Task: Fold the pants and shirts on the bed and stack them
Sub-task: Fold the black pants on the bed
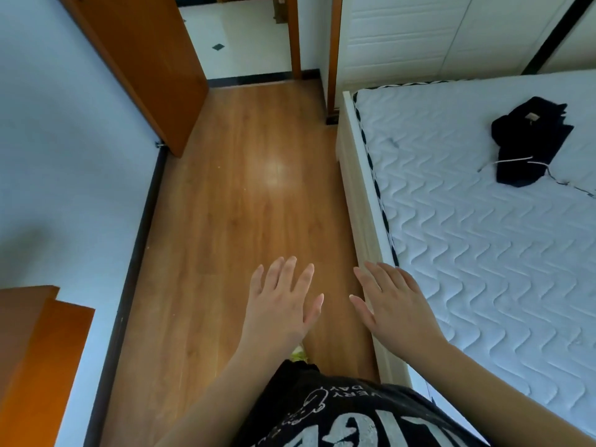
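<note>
A dark navy garment point(529, 140) lies crumpled on the white quilted mattress point(467, 237) at the upper right, with a thin white drawstring trailing from it. My left hand point(280, 304) hovers over the wooden floor, palm down, fingers spread and holding nothing. Just to its right, my right hand point(393, 301) is held the same way above the bed's pale wooden side rail point(361, 201). Both hands are far from the garment.
A wooden floor point(245, 195) strip runs between the white wall on the left and the bed. An open orange-brown door point(142, 62) stands at the far left, an orange cabinet corner point(35, 359) at lower left, and a white wardrobe point(419, 37) behind the bed.
</note>
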The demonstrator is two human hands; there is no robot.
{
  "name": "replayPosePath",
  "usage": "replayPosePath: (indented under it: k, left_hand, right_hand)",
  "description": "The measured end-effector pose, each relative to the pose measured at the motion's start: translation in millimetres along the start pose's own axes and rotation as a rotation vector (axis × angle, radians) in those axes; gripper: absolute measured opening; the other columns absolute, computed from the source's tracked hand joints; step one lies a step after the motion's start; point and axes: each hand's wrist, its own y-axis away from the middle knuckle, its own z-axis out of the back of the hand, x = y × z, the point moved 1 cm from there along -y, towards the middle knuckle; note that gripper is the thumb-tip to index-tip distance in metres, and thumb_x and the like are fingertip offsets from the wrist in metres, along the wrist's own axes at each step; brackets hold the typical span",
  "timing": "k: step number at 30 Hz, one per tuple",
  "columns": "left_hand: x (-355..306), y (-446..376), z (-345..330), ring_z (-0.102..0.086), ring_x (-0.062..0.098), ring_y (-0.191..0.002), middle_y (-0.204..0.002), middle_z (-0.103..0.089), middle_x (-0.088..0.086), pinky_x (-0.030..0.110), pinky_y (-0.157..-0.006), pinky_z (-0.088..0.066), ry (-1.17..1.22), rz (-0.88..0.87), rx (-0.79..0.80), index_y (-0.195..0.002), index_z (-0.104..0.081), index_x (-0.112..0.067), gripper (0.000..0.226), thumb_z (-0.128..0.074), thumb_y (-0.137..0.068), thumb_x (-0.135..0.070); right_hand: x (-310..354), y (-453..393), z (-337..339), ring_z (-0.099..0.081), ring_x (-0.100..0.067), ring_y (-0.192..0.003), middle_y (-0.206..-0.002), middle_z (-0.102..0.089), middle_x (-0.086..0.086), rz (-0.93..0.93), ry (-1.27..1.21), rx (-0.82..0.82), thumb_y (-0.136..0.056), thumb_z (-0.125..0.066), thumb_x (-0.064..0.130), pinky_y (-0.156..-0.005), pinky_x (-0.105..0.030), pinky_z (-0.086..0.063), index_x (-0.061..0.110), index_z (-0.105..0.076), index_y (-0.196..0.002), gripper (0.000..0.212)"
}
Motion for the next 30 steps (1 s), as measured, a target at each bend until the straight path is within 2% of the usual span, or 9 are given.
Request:
replayPosePath:
  k: [5,10,16,23,27,30]
  left_hand:
    - [56.8,-57.7,8.5,-0.044,0.028,-0.136,-0.141,-0.052,0.009,0.052,-0.111,-0.035,-0.009,-0.092,0.050,-0.139,-0.050,-0.025,0.058,-0.028,-0.097,-0.059]
    - [84.4,-121.5,8.9,-0.043,0.027,-0.137,-0.143,-0.051,0.008,0.050,-0.112,-0.034,0.004,-0.141,0.073,-0.141,-0.048,-0.026,0.058,-0.028,-0.098,-0.059]
    - [80.7,-231.6,1.8,-0.042,0.027,-0.138,-0.145,-0.050,0.007,0.048,-0.113,-0.031,0.005,-0.207,0.064,-0.143,-0.046,-0.027,0.058,-0.028,-0.098,-0.060]
    - [50.0,-370.6,16.0,-0.039,0.027,-0.140,-0.148,-0.047,0.008,0.047,-0.114,-0.030,-0.028,-0.319,0.082,-0.145,-0.042,-0.027,0.060,-0.024,-0.098,-0.060]
    - [31.2,-441.5,35.3,-0.032,0.025,-0.144,-0.152,-0.040,0.006,0.046,-0.118,-0.025,-0.061,-0.401,0.068,-0.149,-0.035,-0.028,0.062,-0.020,-0.098,-0.061]
    - [10.3,-483.6,43.4,-0.034,0.026,-0.142,-0.150,-0.044,0.006,0.046,-0.116,-0.027,-0.071,-0.477,0.062,-0.147,-0.040,-0.027,0.061,-0.024,-0.098,-0.059]
  right_hand:
    - [20.0,-66.3,16.8,-0.058,-0.026,-0.120,-0.131,-0.061,-0.008,-0.076,-0.007,-0.008,-0.098,-0.031,0.045,-0.103,-0.043,-0.044,0.014,-0.062,-0.128,0.053]
    - [10.9,-117.1,21.2,-0.055,-0.028,-0.124,-0.135,-0.058,-0.010,-0.149,-0.014,-0.018,-0.098,-0.031,0.046,-0.107,-0.045,-0.042,0.014,-0.059,-0.131,0.054]
    - [-27.0,-188.8,28.3,-0.050,-0.031,-0.129,-0.139,-0.054,-0.011,-0.266,-0.034,-0.011,-0.098,-0.025,0.044,-0.110,-0.046,-0.036,0.014,-0.057,-0.135,0.057]
    - [-107.8,-277.1,49.5,-0.036,-0.030,-0.141,-0.151,-0.042,-0.010,-0.322,-0.062,-0.015,-0.096,-0.010,0.048,-0.118,-0.046,-0.024,0.018,-0.043,-0.147,0.068]
    - [-164.3,-318.2,73.9,-0.036,-0.031,-0.141,-0.151,-0.041,-0.011,-0.369,-0.059,-0.063,-0.101,-0.025,0.044,-0.118,-0.046,-0.024,0.017,-0.044,-0.146,0.055]
    - [-198.7,-337.1,85.9,-0.037,-0.032,-0.140,-0.151,-0.042,-0.012,-0.419,-0.055,-0.077,-0.100,-0.040,0.040,-0.117,-0.047,-0.023,0.016,-0.045,-0.146,0.052]
